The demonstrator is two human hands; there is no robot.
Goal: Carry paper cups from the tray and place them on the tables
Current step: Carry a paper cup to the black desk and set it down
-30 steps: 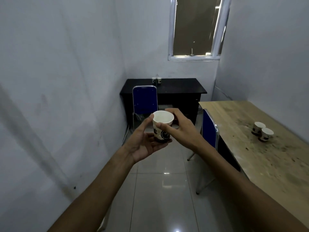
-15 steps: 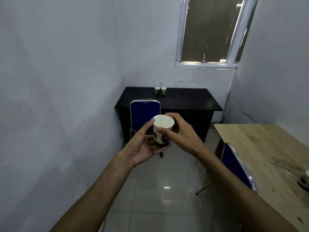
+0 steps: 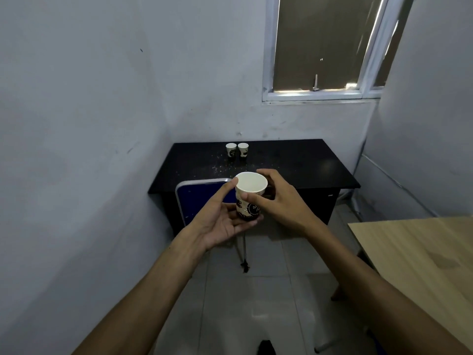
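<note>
An upright, empty white paper cup (image 3: 249,193) with a dark print is held in front of me between both hands. My left hand (image 3: 220,219) cradles its base from below with the thumb against the rim. My right hand (image 3: 279,198) grips its side, fingers curled round it. Ahead stands a black table (image 3: 294,165) against the far wall, with two more paper cups (image 3: 236,150) side by side near its back edge. No tray is in view.
A blue-backed chair (image 3: 199,198) stands pushed in at the black table's front, just behind the held cup. A light wooden table (image 3: 422,252) fills the lower right. White walls close in on the left and right, a window is above, and tiled floor lies below.
The view has moved closer to the black table and turned left, so the wooden table and its cups have slid out to the right. Both hands keep the same hold on the cup.
</note>
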